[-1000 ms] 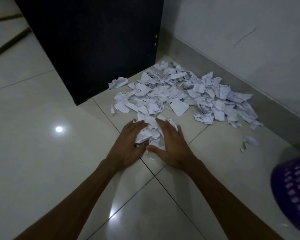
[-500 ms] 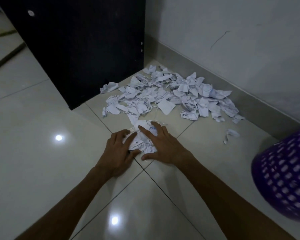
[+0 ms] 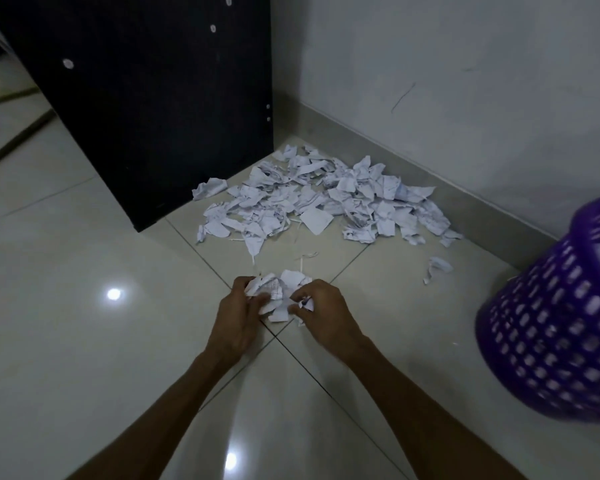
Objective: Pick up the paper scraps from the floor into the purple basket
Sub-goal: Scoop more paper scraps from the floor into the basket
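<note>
on the tiled floor (image 3: 66, 341), near where four tiles meet, both hands grasp one bunch of scraps (image 3: 280, 289) between them. left hand (image 3: 238, 318) has its fingers curled round the bunch's left side; right hand (image 3: 323, 313) pinches the right side with curled fingers and thumb. some pieces poke up above the fingers and one hangs down below them. whether the bunch touches the floor or is just off it, i cannot tell

farther off, the main pile (image 3: 326, 199) lies spread in the corner, between the black cabinet (image 3: 146, 98) and the wall (image 3: 465, 81), reaching the skirting. a few thin strips lie between pile and hands, and a lone scrap (image 3: 437, 268) sits apart to the right. purple basket (image 3: 555, 323) stands at the right edge, tilted in view, well apart from the hands, with pale paper showing through its holes
</note>
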